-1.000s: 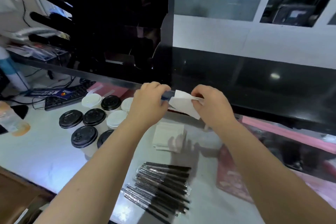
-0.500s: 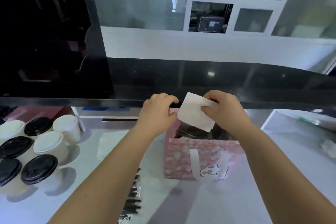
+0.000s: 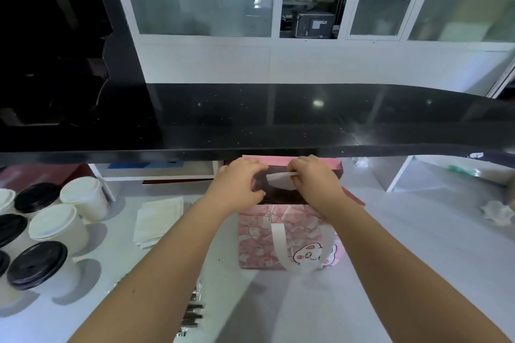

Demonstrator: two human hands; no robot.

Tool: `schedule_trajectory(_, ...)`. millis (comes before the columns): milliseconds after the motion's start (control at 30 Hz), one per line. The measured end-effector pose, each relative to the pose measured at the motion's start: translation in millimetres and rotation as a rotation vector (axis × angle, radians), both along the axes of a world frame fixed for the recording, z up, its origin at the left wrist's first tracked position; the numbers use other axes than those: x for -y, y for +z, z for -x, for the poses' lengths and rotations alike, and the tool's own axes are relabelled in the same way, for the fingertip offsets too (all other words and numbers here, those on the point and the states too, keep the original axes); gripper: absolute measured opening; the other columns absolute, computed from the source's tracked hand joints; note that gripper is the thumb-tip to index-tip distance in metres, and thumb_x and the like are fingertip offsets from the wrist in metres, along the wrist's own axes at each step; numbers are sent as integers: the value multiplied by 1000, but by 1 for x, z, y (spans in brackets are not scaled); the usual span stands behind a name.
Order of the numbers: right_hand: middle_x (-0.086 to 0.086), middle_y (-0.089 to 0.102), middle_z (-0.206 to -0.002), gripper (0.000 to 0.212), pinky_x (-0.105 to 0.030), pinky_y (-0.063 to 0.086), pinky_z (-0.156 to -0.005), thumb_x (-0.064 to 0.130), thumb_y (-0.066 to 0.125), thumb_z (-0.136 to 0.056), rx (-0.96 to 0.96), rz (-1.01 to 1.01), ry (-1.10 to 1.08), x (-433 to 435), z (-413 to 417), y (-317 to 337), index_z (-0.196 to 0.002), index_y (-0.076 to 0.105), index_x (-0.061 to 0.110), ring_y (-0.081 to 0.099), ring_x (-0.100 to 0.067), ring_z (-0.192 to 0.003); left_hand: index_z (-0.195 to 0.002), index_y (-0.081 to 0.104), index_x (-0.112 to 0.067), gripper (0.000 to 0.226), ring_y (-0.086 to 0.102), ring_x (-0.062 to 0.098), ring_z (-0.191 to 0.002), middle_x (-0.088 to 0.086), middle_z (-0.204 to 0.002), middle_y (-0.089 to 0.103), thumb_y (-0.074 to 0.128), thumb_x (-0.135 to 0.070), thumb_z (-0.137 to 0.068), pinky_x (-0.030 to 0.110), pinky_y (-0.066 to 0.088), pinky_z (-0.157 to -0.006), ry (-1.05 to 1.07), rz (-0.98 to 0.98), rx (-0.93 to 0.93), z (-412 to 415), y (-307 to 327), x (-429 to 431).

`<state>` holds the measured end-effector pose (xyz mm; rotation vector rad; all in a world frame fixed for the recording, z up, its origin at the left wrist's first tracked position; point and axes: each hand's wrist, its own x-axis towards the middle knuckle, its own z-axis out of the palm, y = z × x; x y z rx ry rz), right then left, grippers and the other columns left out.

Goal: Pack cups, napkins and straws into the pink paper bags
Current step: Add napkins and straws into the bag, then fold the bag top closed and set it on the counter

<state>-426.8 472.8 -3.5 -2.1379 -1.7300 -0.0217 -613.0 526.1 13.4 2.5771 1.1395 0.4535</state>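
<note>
A pink paper bag (image 3: 289,237) with a cartoon print and white handles stands open on the white counter, just under the black ledge. My right hand (image 3: 312,178) pinches a white napkin (image 3: 280,179) over the bag's dark mouth. My left hand (image 3: 239,184) rests on the bag's left top rim, fingers curled over it. Dark lids show faintly inside the bag. A stack of napkins (image 3: 157,220) lies left of the bag. Lidded paper cups (image 3: 58,228), some with white lids and some with black, stand at the left. Wrapped black straws (image 3: 192,312) peek out under my left forearm.
A black glossy ledge (image 3: 278,125) runs across above the bag. A flat pink bag (image 3: 354,198) lies behind the standing one. Crumpled plastic (image 3: 496,211) sits at the far right of the white counter (image 3: 418,245).
The view has swung right from the cups and straws to the bag. Both hands have lowered the napkin from above the bag into its mouth.
</note>
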Motion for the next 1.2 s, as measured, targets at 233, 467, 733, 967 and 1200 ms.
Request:
schedule_trajectory(233, 4, 62, -121, 26, -34, 43, -97, 15, 62, -90, 38, 64, 149, 10, -5, -17, -114, 65, 23, 51, -19, -113, -138, 50, -29, 57, 38, 14, -131, -9, -139, 50, 67, -31, -83, 42, 38, -107, -26, -27, 35, 0, -10, -4)
schedule_trajectory(467, 25, 61, -91, 19, -13, 44, -71, 22, 68, -88, -344, -282, -61, 47, -38, 27, -100, 66, 37, 58, 1, -82, -122, 59, -38, 34, 44, -6, -119, -20, -130, 53, 67, -36, -88, 23, 38, -101, 105, 91, 480, 11, -20, -1)
schedule_trajectory(733, -1, 68, -121, 35, -45, 52, -94, 34, 59, -87, -1181, -351, 4, 133, -88, -46, -118, 66, 22, 62, -25, -115, -116, 61, -37, 44, 63, 6, -106, -14, -115, 67, 74, -42, -73, 20, 54, -77, 103, 645, 923, 39, -72, 36)
schedule_trajectory(967, -6, 75, -93, 8, -33, 58, -68, 20, 67, -89, -1268, -410, -147, 107, -28, -68, -93, 74, 20, 72, -23, -87, -95, 73, -46, 21, 66, -1, -92, -20, -100, 71, 69, -28, -87, 21, 57, -68, 229, 609, 898, 15, -74, 39)
schedule_trajectory(1200, -7, 73, -87, 17, -36, 58, -71, 13, 62, -92, -1299, -376, -155, 101, -3, -74, -79, 72, 18, 70, -22, -81, -91, 77, -31, 16, 71, 11, -89, -4, -94, 76, 72, -33, -75, 24, 56, -73, 210, 665, 917, 53, -79, 29)
